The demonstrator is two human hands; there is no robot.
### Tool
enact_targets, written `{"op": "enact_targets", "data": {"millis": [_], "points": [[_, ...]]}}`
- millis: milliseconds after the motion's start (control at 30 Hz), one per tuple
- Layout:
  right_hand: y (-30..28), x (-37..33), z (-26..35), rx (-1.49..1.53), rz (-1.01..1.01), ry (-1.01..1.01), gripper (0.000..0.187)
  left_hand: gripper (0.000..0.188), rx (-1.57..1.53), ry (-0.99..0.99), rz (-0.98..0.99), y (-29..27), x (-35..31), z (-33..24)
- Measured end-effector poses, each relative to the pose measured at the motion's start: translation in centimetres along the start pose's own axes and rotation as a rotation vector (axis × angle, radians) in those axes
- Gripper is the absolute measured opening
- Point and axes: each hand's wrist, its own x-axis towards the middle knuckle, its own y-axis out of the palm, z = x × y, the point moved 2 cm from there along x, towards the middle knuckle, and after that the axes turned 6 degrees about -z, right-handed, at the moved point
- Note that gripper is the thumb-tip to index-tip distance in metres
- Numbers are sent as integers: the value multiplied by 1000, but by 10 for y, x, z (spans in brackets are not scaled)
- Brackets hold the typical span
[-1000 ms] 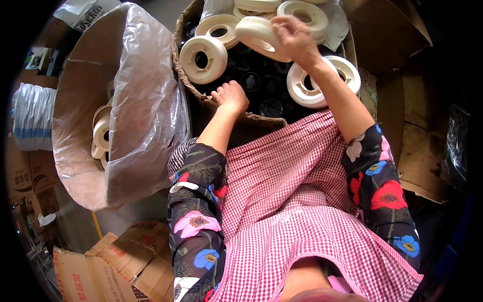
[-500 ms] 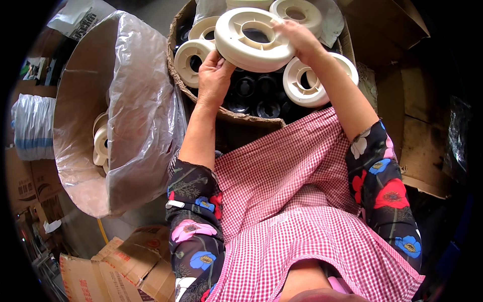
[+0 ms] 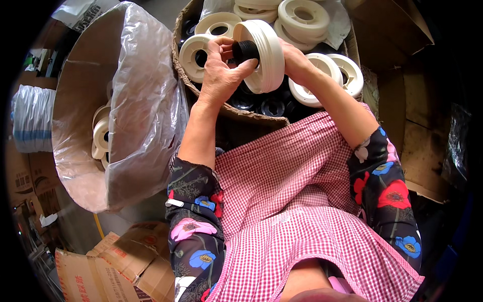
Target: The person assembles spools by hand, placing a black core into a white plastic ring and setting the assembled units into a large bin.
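Tilted on its edge above an open carton [image 3: 253,118], a cream plastic ring [image 3: 272,54] is gripped by my right hand [image 3: 296,61], whose fingertips are hidden behind it. My left hand [image 3: 221,75] pinches a short black ribbed cylinder [image 3: 244,50] between thumb and fingers at the ring's hollow middle. Whether the cylinder is seated in the ring, I cannot tell. Several loose cream rings lie about the hands, such as one by my left fingers [image 3: 193,56] and a stack at the far right [image 3: 304,21]. Round black parts [image 3: 272,107] fill the carton beneath them.
To the left stands a round-looking carton lined with clear plastic [image 3: 143,110], with a few cream rings [image 3: 101,136] inside. Folded cardboard [image 3: 128,261] lies at lower left. A plastic-wrapped bundle [image 3: 34,120] sits at far left, and an open brown carton [image 3: 422,108] on the right.
The cream ring has turned from lying nearly flat to standing on edge. A black cylinder now shows in my left hand. My right hand has moved from the ring's top to its far side.
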Motion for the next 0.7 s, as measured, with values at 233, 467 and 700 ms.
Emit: {"op": "enact_targets", "data": {"millis": [233,467,700], "points": [[0,7,-8,89,31,-235,45,59,-258,-288,100,-6,8,5],[0,0,-3,-209,80,-604,37,45,-594,-627,134,-8,2,0],[6,7,-7,-136,-28,-388,40,59,-255,-381,106,-7,5,13]]}}
